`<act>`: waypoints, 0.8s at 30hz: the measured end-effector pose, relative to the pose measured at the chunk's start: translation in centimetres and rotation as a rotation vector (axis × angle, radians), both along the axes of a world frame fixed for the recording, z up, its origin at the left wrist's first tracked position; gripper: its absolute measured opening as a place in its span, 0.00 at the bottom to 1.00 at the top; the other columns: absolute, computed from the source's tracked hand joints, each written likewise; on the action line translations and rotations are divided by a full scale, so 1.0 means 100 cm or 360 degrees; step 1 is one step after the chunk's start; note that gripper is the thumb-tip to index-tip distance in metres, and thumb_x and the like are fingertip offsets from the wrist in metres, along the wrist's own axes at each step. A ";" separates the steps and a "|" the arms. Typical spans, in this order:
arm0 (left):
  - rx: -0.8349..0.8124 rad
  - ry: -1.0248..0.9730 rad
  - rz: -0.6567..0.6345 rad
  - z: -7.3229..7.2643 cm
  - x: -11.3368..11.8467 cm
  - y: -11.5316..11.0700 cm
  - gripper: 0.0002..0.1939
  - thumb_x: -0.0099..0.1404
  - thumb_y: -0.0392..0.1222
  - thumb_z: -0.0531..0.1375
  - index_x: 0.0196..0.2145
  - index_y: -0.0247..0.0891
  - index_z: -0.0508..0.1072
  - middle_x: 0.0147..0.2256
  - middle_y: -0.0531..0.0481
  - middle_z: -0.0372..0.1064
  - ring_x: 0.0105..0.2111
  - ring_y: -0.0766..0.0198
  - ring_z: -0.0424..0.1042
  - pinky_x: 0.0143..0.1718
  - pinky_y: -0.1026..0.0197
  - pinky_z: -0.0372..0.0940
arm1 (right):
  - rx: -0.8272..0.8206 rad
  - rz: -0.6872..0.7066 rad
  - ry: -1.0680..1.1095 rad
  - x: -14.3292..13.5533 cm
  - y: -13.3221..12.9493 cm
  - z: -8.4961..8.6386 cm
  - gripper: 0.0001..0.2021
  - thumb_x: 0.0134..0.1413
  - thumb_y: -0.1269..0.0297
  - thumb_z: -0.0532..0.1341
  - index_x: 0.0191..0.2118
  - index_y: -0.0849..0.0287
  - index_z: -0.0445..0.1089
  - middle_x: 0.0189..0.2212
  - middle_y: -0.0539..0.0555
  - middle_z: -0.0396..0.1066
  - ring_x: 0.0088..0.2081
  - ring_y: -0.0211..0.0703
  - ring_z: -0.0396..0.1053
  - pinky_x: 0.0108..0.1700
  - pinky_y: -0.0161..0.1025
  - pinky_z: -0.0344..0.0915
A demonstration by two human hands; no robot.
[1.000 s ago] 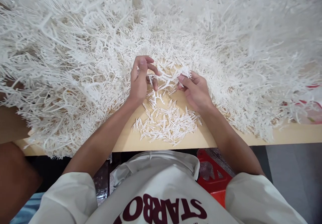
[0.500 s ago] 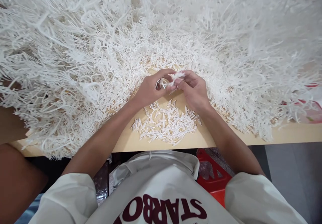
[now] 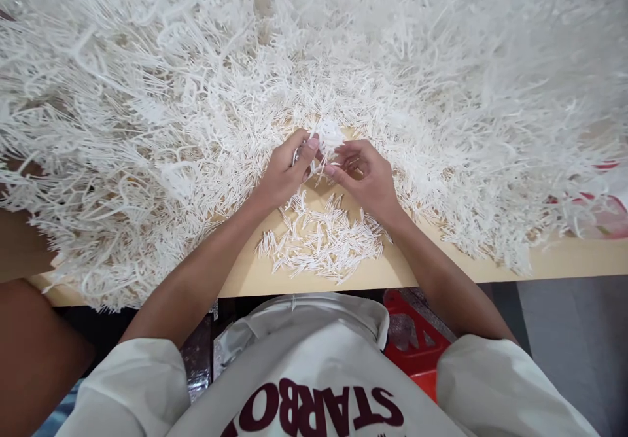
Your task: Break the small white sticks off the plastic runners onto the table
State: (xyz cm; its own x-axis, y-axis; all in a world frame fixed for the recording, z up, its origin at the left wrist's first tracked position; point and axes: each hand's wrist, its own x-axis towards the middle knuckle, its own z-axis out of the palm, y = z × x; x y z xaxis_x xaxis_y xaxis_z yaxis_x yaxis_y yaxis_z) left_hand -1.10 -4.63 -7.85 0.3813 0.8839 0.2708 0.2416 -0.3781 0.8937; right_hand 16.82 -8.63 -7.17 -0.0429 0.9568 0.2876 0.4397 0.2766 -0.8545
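My left hand (image 3: pixel 289 165) is closed around a white branching plastic sprue (image 3: pixel 328 135), its thumb pressed on top. The sprue's spiky end sticks up beyond the fingertips. My right hand (image 3: pixel 367 175) is at its right side, fingers curled and thumb against a thin prong; its exact grip is partly hidden. Just below both hands, on the tan tabletop (image 3: pixel 245 279), lies a small heap of short white plastic sticks (image 3: pixel 326 241).
A large tangled mass of white plastic sprues (image 3: pixel 161 97) spreads across the back and both sides. A pink-rimmed clear container (image 3: pixel 608 218) stands at the right. Below the table edge is a red stool (image 3: pixel 417 342). Another person's limb (image 3: pixel 39 352) shows at lower left.
The sprue has turned, and its spiky end now points up and away. My left hand has shifted slightly left, and my right fingers have spread a little from the piece.
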 end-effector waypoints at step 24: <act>-0.0021 0.0105 -0.0133 0.014 0.004 -0.010 0.14 0.69 0.48 0.51 0.28 0.37 0.62 0.23 0.57 0.61 0.22 0.75 0.65 0.24 0.68 0.60 | 0.0887 0.0133 -0.0779 0.002 -0.007 0.001 0.03 0.60 0.67 0.58 0.34 0.56 0.65 0.25 0.46 0.67 0.25 0.29 0.61 0.27 0.31 0.56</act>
